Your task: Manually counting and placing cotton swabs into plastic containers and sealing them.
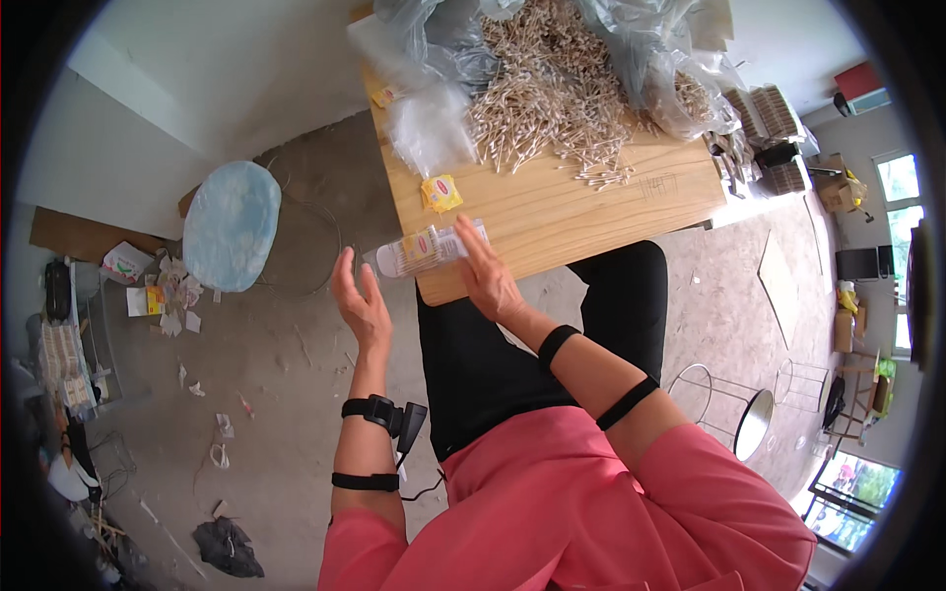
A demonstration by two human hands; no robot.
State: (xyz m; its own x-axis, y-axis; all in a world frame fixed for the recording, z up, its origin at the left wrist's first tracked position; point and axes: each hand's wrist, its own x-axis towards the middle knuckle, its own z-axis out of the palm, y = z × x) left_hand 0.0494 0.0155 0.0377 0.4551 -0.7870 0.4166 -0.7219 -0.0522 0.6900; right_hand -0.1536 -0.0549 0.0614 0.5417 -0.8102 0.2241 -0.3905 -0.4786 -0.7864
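A clear plastic pack of cotton swabs (418, 252) with a yellow label lies across the table's near left corner, its left end reaching past the edge. My left hand (363, 305) is beside that end, fingers stretched and apart; whether it touches the plastic I cannot tell. Against the other end rests my right hand (485, 274), its fingers straight and flat rather than wrapped round. Just beyond the pack are small yellow printed labels (441, 193). Farther back a big heap of loose cotton swabs (557, 94) spreads over the wooden table (591, 212).
Flat clear bags (431, 128) lie left of the heap, and large plastic sacks (670, 74) flank it. Stacked swab bundles (777, 113) stand at the far right. A blue covered stool (232, 227) is at the left. Another round stool (754, 424) stands right; scraps litter the floor.
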